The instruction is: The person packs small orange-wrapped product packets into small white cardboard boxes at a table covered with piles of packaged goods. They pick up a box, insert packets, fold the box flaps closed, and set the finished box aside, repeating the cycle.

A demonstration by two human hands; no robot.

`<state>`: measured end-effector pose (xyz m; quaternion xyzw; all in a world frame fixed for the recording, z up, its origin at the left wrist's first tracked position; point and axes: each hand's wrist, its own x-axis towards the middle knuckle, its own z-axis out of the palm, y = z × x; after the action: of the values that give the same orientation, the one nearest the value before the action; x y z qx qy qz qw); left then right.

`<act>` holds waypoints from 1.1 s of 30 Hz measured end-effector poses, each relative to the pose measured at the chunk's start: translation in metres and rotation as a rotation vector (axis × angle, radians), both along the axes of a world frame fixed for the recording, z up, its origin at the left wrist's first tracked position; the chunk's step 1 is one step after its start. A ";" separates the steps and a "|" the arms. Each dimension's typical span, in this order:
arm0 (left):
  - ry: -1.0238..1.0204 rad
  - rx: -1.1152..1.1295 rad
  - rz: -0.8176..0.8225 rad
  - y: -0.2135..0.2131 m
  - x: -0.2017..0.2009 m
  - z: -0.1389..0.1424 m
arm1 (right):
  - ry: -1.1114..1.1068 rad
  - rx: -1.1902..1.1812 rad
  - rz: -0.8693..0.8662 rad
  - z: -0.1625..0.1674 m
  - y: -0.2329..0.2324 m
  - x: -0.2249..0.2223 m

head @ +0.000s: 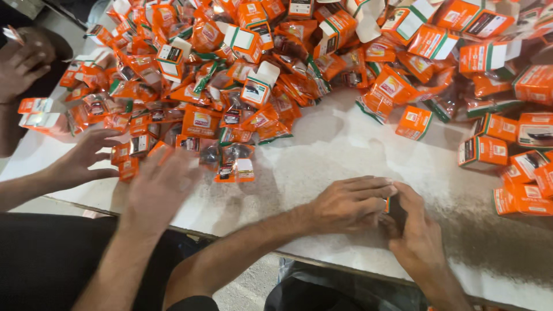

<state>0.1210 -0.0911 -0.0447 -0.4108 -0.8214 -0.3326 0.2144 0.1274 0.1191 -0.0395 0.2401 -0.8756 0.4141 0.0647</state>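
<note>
— Where is the small box point(394, 206)?

— At the near edge of the white table point(345, 150), pinched between the left hand point(351, 204) and the right hand point(416, 239). Both are closed around it, fingers curled over its sides.

— How far along does the work look?

— Early, I judge. Closed orange cartons point(483, 151) lie at the right, but a big heap of open cartons and sachets point(276, 57) is left across the far side.

— What can't you make out?

— The box is mostly covered, so I cannot tell whether its flap is shut. A co-worker's hand point(158, 187) is blurred; another co-worker's hand point(86, 155) lies spread at the heap's edge, and a third hand point(23, 57) is cut off at the corner.
</note>
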 end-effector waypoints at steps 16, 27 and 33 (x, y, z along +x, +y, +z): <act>-0.133 -0.171 0.014 0.001 0.022 0.010 | 0.001 0.063 -0.001 0.006 -0.002 0.004; -0.137 0.084 0.104 0.002 0.032 0.027 | 0.086 0.131 0.088 0.020 -0.006 0.003; -0.198 0.144 0.140 0.003 0.029 0.035 | 0.333 0.323 0.046 0.033 0.030 -0.012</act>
<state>0.1500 -0.0885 -0.0099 -0.3014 -0.8391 -0.4139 0.1841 0.1155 0.1492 -0.0069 0.3322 -0.9021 0.2245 0.1595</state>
